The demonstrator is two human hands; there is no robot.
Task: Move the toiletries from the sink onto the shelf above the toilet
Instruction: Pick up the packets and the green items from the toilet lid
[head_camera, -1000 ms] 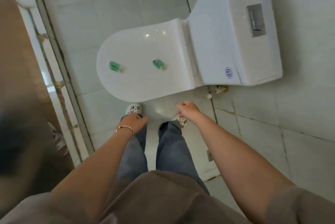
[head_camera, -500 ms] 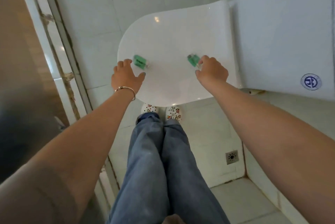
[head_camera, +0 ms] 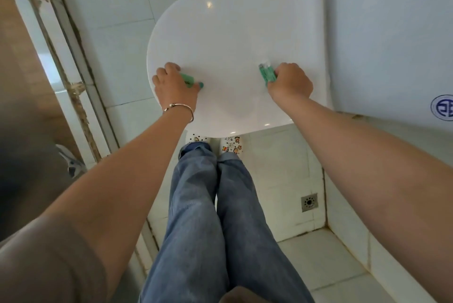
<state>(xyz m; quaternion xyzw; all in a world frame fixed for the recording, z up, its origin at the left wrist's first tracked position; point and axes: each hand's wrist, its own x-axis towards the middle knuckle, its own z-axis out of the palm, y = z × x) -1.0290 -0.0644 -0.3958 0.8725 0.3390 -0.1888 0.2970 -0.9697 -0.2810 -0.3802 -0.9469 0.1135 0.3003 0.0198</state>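
Two small green toiletry bottles lie on the closed white toilet lid (head_camera: 232, 40). My left hand (head_camera: 172, 88) is closed around the left green bottle (head_camera: 190, 81), whose green cap sticks out to the right of my fingers. My right hand (head_camera: 290, 83) grips the right green bottle (head_camera: 267, 74), whose clear cap end points away from me. Both bottles still touch the lid. A thin bracelet circles my left wrist. No shelf or sink is in view.
The white toilet tank (head_camera: 392, 45) with a blue round logo stands to the right. A door frame (head_camera: 56, 57) runs down the left. My legs in blue jeans and patterned shoes stand at the lid's front edge. A floor drain (head_camera: 309, 202) sits in the tiled floor at right.
Both hands rose from beside my legs to the toilet lid and closed on the two green bottles. The view moved closer to the lid.
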